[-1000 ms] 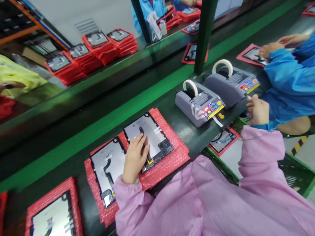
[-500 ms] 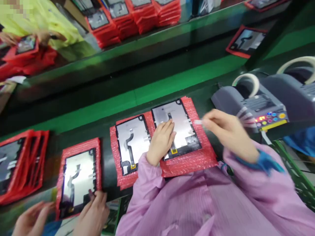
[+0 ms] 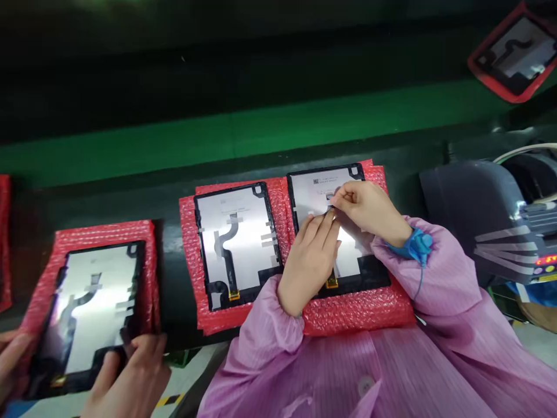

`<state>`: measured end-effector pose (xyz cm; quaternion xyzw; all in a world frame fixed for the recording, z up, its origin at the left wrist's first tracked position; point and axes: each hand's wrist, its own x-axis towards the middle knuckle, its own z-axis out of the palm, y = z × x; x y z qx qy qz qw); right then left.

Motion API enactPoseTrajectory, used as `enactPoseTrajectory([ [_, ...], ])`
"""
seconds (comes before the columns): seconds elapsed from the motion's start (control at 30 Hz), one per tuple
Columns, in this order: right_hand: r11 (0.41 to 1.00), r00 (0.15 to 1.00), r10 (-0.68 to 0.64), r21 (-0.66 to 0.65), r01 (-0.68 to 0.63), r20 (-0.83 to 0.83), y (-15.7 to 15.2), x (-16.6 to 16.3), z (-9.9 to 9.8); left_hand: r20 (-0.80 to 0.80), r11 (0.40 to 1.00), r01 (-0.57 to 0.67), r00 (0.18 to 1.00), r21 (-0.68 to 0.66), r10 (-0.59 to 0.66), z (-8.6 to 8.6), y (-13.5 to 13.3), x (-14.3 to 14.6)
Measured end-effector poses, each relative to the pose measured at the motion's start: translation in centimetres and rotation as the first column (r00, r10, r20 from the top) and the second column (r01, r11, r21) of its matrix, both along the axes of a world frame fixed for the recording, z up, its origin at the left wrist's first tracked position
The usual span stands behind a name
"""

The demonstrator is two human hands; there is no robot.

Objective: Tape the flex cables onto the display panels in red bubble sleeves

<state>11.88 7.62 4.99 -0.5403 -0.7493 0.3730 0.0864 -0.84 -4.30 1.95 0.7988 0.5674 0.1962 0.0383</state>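
My left hand (image 3: 311, 258) lies flat, fingers stretched out, on the silver back of a tablet panel (image 3: 319, 186) that rests on red bubble wrap (image 3: 357, 307). My right hand (image 3: 368, 209) hovers over the panel's upper middle, fingers pinched on a small strip of tape (image 3: 331, 197) pressed against the panel beside a dark flex cable. A blue wrist strap (image 3: 415, 244) circles my right wrist. A second panel (image 3: 235, 238) with an S-shaped cable lies on red wrap just to the left.
A grey tape dispenser (image 3: 478, 203) with cut strips sticking out stands at the right. Another person's hands (image 3: 130, 377) hold a third panel (image 3: 93, 302) at lower left. A green belt strip (image 3: 217, 136) runs behind. Another panel (image 3: 517, 52) lies at far upper right.
My right hand came from the tape dispenser with a strip and is now down on the panel above my left fingertips. The view has tilted down and left.
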Motion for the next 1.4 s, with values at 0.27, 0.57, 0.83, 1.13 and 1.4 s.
enactPoseTrajectory([
  [0.27, 0.992, 0.987, 0.030, 0.119, -0.049, 0.161, -0.5, -0.7, 0.3, 0.019, 1.000, 0.007, 1.000, -0.005, -0.006, 0.2, 0.1, 0.0],
  [0.57, 0.971, 0.874, -0.079, 0.234, -0.041, 0.480, -0.7, -0.9, 1.7, 0.012, 1.000, 0.009, 1.000, -0.006, -0.009, 0.2, 0.1, -0.1],
  [0.83, 0.952, 0.928, -0.189, 0.293, 0.093, 0.320, -3.4, 5.7, 1.5, 0.355, 0.863, -0.495, 0.792, -0.102, 0.496, 0.1, -1.6, -1.6],
  [1.13, 0.975, 0.976, -0.176, 0.114, 0.191, -0.127, -5.9, 7.3, -1.3, 0.576, 0.758, -0.549, 0.510, -0.353, 0.638, -1.6, -2.5, -1.6],
  [1.4, 0.948, 0.835, -0.297, -0.037, 0.316, -0.463, -8.9, 7.5, 0.5, 0.865, 0.738, -0.571, 0.093, -0.359, 0.493, 0.5, -5.0, 0.2],
])
